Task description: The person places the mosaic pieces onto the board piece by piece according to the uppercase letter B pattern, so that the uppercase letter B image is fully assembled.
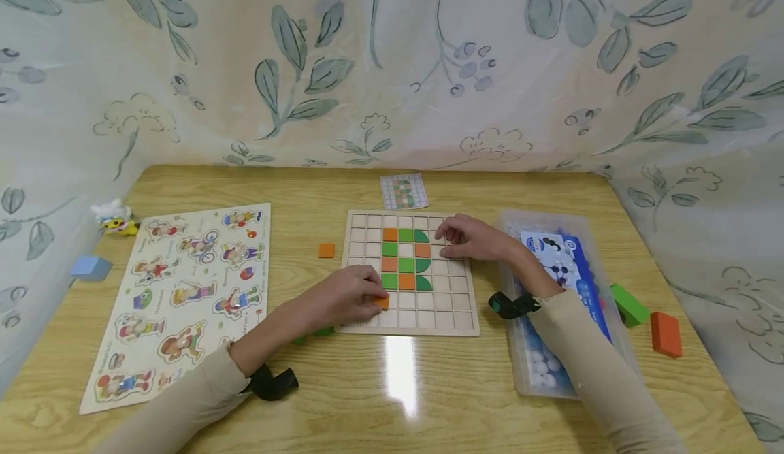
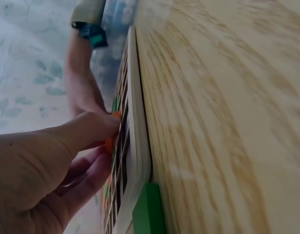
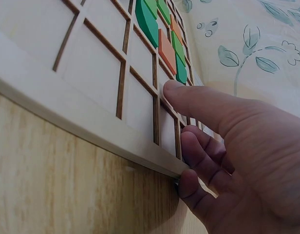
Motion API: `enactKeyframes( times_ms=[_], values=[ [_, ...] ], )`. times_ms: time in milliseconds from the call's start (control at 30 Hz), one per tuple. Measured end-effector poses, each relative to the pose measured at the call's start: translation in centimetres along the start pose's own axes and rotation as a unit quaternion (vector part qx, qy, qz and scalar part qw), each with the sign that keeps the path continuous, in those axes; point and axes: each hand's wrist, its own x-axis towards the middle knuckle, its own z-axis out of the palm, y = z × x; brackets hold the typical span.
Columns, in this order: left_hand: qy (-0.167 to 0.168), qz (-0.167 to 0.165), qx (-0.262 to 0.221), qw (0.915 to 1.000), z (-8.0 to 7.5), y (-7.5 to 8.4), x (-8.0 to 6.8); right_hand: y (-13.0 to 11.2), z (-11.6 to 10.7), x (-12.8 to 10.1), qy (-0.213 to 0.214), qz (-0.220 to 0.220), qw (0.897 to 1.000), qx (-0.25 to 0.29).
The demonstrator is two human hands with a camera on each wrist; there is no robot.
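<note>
A wooden grid board [image 1: 450,302] lies mid-table, with green and orange square tiles and green quarter-round tiles set in its cells. My left hand [image 1: 352,295] pinches an orange square tile [image 1: 382,301] between thumb and fingers over the board's lower left part. In the left wrist view the same orange tile [image 2: 109,145] is partly hidden by the fingers. At the board's right side is my right hand [image 1: 471,237], holding no tile. In the right wrist view its thumb [image 3: 175,90] lies over bare cells and its other fingers are loosely bent by the rim.
A pattern card [image 1: 403,191] lies behind the board. One loose orange tile [image 1: 327,250] is to its left; green pieces [image 1: 323,331] sit partly under the left forearm. A picture puzzle board [image 1: 202,256] is at left, a plastic box [image 1: 520,372] at right, with blocks [image 1: 665,335] beyond.
</note>
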Motion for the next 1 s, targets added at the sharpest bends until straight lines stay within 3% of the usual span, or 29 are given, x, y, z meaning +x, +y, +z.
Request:
enactKeyframes(
  times_ms=[400,700,1000],
  values=[
    [0.009,0.004,-0.004,0.9999,0.2,0.7,0.7,-0.1,0.1,0.1,0.001,0.003,1.0,-0.004],
    [-0.008,-0.013,-0.014,0.9998,0.4,0.6,1.1,0.1,0.2,0.1,0.0,0.008,1.0,-0.003],
    [0.014,0.011,0.008,0.9998,0.4,0.4,1.1,0.1,0.2,0.4,0.0,0.021,1.0,-0.004]
  ],
)
